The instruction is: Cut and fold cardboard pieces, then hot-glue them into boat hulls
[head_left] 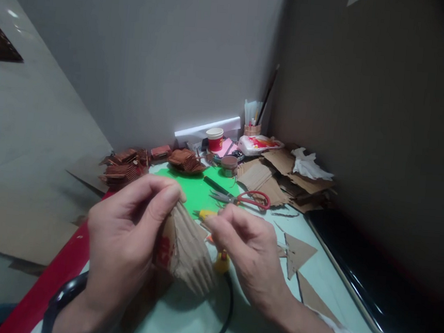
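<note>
My left hand (126, 230) pinches the top corner of a piece of corrugated cardboard (193, 252) between thumb and fingers. The piece hangs tilted over the table, its ridges bare on one face and red print on the other. My right hand (245, 251) is closed in a pinch just right of the cardboard; whatever its fingertips hold is too small or hidden to name. Behind that hand is a yellow glue gun (207, 214) with a dark tip, partly covered, its black cable (229, 307) running toward me. Red-handled scissors (238, 199) lie beyond.
A green sheet (194, 198) lies mid-table. Brown stacked cardboard pieces (122, 171) stand at left, and torn cardboard (263, 180) is piled at right. Behind are a red paper cup (215, 141) and a jar (229, 165). A black glossy panel (371, 278) borders the right side.
</note>
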